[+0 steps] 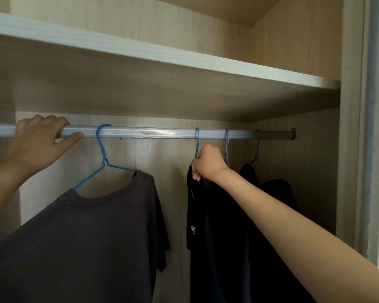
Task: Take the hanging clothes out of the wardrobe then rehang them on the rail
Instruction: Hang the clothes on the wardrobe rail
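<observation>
left hand (39, 141) wrapped around rail (151, 132) | right hand (207, 162) pinching neck of blue hanger (197, 142) with black garment (197, 215), hooked on rail | grey T-shirt (92, 237) hangs between hands

Left hand (41, 138) raised at upper left, palm away from the camera, fingers curled over the top of the rail (151, 132) and thumb pressed along its underside; grip closed around it; left forearm bare, descending to the lower-left edge. Right hand (207, 164) extended forward at centre, knuckles up, fingers pinched shut on the neck of a blue hanger (197, 142) just below the rail; right forearm bare, straight, entering from the lower-right corner; wrist slightly bent downward.
</observation>
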A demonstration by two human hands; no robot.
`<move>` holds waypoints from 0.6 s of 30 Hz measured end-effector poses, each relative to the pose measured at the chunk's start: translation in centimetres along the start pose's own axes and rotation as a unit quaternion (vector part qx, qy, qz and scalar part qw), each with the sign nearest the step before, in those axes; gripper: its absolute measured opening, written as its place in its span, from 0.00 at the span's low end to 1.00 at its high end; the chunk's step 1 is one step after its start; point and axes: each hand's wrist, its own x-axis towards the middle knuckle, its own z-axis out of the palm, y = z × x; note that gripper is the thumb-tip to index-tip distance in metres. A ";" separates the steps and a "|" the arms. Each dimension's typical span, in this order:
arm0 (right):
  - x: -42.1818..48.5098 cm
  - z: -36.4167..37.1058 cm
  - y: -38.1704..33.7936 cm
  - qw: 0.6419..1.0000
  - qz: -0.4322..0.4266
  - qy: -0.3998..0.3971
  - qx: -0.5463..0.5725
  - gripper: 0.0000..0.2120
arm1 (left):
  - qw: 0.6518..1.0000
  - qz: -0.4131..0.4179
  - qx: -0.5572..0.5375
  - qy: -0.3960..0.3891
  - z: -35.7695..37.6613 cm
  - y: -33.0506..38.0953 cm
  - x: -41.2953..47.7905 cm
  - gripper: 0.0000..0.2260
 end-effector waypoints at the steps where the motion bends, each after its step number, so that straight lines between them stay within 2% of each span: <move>1: -0.1 0.3 -0.3 1.000 -0.004 -0.003 0.000 0.11 | 1.000 -0.001 0.001 0.002 -0.1 0.1 0.0 0.25; 4: -0.7 0.6 -1.5 0.999 -0.017 -0.016 -0.041 0.09 | 1.000 -0.004 0.014 -0.007 0.0 -0.1 0.0 0.25; 5: -1.0 0.5 -2.2 0.995 -0.024 0.004 -0.096 0.07 | 1.000 -0.008 0.021 -0.014 0.1 -0.2 0.0 0.24; 7: -2.2 0.7 -4.2 0.962 -0.075 0.085 -0.247 0.08 | 0.999 -0.014 0.025 -0.023 0.2 -0.3 0.0 0.22; 9: -3.1 1.5 -6.5 0.937 -0.136 0.137 -0.291 0.07 | 0.999 -0.020 0.016 -0.028 0.0 0.0 -0.1 0.21; 11: -3.2 3.2 -8.9 0.943 -0.167 0.155 -0.243 0.11 | 0.999 -0.026 0.018 -0.039 -0.4 0.2 -0.1 0.21; 12: -3.0 4.4 -10.2 0.957 -0.167 0.132 -0.196 0.11 | 0.998 -0.030 0.018 -0.047 -0.5 0.3 -0.1 0.21; 14: -2.5 7.1 -12.5 0.990 -0.136 0.024 -0.027 0.12 | 0.997 -0.040 0.018 -0.061 -0.7 0.2 0.0 0.22; 15: -2.3 8.6 -13.5 0.991 -0.095 -0.044 0.088 0.11 | 0.997 -0.044 0.019 -0.066 -0.7 0.2 0.0 0.23; 17: -2.2 11.2 -15.2 0.953 -0.002 -0.156 0.261 0.10 | 0.996 -0.043 0.023 -0.076 -0.7 0.0 0.1 0.23; 18: -2.2 12.2 -15.6 0.940 0.021 -0.171 0.294 0.10 | 0.996 -0.042 0.022 -0.080 -0.7 0.0 0.1 0.22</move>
